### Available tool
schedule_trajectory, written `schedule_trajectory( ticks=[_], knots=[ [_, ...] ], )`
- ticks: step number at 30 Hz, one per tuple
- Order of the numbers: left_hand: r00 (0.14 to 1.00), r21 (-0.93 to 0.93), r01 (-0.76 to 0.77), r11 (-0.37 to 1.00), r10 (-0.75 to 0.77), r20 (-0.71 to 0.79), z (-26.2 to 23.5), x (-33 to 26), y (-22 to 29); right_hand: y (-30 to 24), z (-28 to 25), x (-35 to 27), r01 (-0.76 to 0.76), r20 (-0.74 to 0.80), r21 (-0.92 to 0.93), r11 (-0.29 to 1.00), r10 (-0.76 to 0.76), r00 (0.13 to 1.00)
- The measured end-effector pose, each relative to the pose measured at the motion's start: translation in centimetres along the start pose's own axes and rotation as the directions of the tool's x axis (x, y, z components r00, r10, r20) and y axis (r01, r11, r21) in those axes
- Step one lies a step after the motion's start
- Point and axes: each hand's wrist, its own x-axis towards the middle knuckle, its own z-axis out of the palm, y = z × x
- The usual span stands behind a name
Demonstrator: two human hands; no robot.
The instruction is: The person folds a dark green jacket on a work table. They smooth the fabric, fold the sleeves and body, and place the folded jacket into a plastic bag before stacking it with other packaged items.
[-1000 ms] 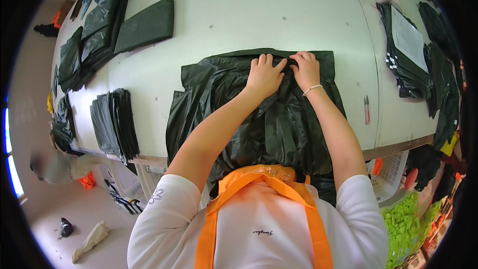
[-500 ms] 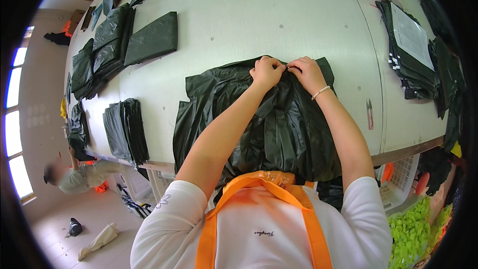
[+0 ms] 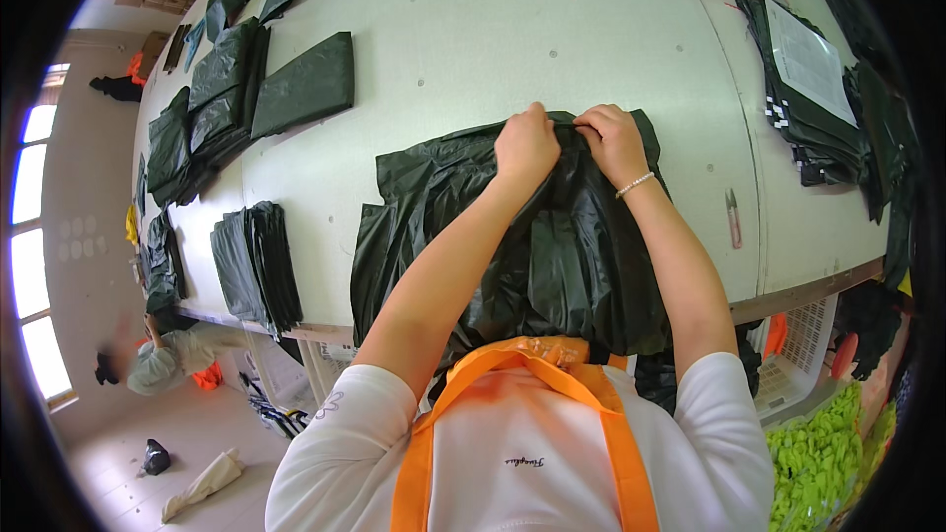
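A dark green, shiny, crinkled cloth piece (image 3: 562, 256) lies spread in front of me, its near end hanging over the table edge by my apron. My left hand (image 3: 528, 146) is at its far edge with the fingers closed, partly hidden behind the back of the hand. A short way to the right, my right hand (image 3: 613, 144) pinches the same edge between thumb and fingers. The cloth runs between the two hands in a short stretch of hem and falls in gathers below them. Both forearms reach across it.
Folded dark green bundles (image 3: 305, 87) and a layered stack (image 3: 254, 264) are on the table's left. At right lie small thread snips (image 3: 733, 219) and a dark stack topped by a paper sheet (image 3: 810, 64). White plastic crates (image 3: 796, 350) stand below; a person (image 3: 163, 365) works at far left.
My left hand has turned slightly, its fingers now pointing up, and the gap between my hands has widened a little. The right hand stays at the cloth's edge.
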Motion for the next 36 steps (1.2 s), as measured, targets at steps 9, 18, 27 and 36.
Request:
schedule_trajectory(
  ticks=[9,18,27,36],
  knots=[
    [0.956,0.1,0.228,0.968,-0.204,-0.21,-4.7,-3.3,-12.6,1.9,0.1,-2.1,-0.162,-0.027,-0.02,0.987,0.161,0.987],
    [0.934,-0.221,0.324,0.92,-0.348,-0.079,-2.6,-3.2,-15.3,2.4,1.5,-2.5,-0.212,-0.05,-0.056,0.976,0.21,0.977],
    [0.865,0.074,0.092,0.993,-0.043,-0.5,-5.1,-3.5,-14.3,2.5,0.6,-2.8,-0.327,-0.017,-0.124,0.937,0.328,0.945],
    [0.702,0.101,0.628,0.771,-0.507,-0.5,-11.2,-9.1,-23.9,9.5,-7.1,-9.3,-0.395,-0.278,-0.375,0.838,0.305,0.911]
  ],
)
